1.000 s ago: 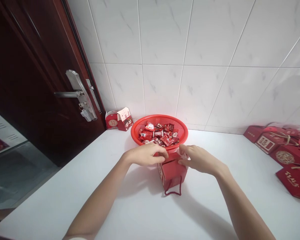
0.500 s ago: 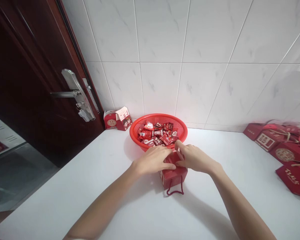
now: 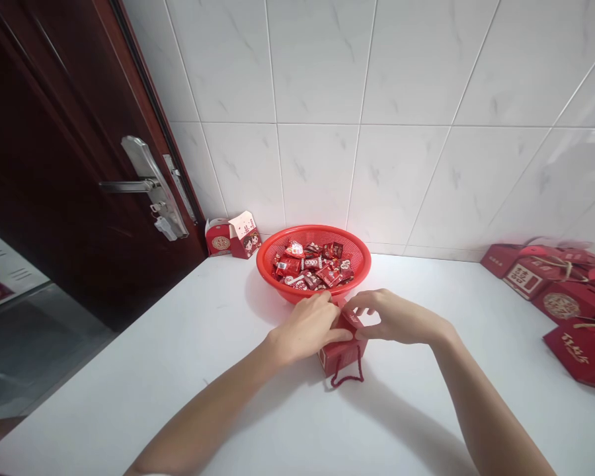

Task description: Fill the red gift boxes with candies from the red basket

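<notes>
A small red gift box [image 3: 344,357] stands on the white table, its dark red cord handle [image 3: 348,379] hanging over the near side. My left hand [image 3: 308,325] grips the box from the left, thumb across the top and fingers around the far side. From the right, my right hand [image 3: 391,315] holds the top panels with bent fingers and thumb. The hands partly hide the top of the box. Just behind it, a red plastic basket [image 3: 264,270] contains several wrapped candies [image 3: 311,266] in red packaging.
Two red boxes, a round-patterned one [image 3: 219,239] and one with a pale lid [image 3: 245,235], stand by the wall at back left. Several red gift boxes [image 3: 565,301] with cord handles cluster at the right. A dark door [image 3: 74,132] borders the table's left side.
My right hand has shifted slightly right, its fingers moving from the far edge onto the box's right top edge. My left hand stays on the box, its fingers a little more curled.
</notes>
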A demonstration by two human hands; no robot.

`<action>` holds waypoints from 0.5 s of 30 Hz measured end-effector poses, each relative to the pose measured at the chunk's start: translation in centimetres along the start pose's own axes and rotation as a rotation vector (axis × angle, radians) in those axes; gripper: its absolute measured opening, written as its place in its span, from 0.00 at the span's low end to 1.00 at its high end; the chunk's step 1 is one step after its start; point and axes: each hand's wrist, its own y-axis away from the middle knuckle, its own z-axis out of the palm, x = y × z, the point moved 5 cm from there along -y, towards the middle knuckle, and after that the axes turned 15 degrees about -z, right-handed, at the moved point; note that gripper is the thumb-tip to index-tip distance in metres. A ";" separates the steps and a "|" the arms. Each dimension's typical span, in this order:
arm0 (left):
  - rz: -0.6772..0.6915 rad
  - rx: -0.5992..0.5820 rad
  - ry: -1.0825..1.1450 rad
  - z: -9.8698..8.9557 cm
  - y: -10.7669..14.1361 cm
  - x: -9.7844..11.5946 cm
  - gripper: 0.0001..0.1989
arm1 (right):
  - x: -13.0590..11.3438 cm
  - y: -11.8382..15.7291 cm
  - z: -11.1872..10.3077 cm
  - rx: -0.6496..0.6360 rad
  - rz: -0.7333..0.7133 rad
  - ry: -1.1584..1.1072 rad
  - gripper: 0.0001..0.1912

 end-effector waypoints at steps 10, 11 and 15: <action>0.073 -0.240 0.010 -1.3 0.4 -1.5 0.11 | 0.1 -0.4 1.4 -0.139 0.053 0.034 0.11; 0.061 -0.243 0.010 -1.2 0.4 -1.4 0.10 | 0.0 -0.5 1.6 -0.144 0.067 0.027 0.09; 0.022 -0.249 0.025 -0.4 0.3 -1.3 0.11 | -0.8 -0.7 2.0 -0.149 0.133 0.055 0.05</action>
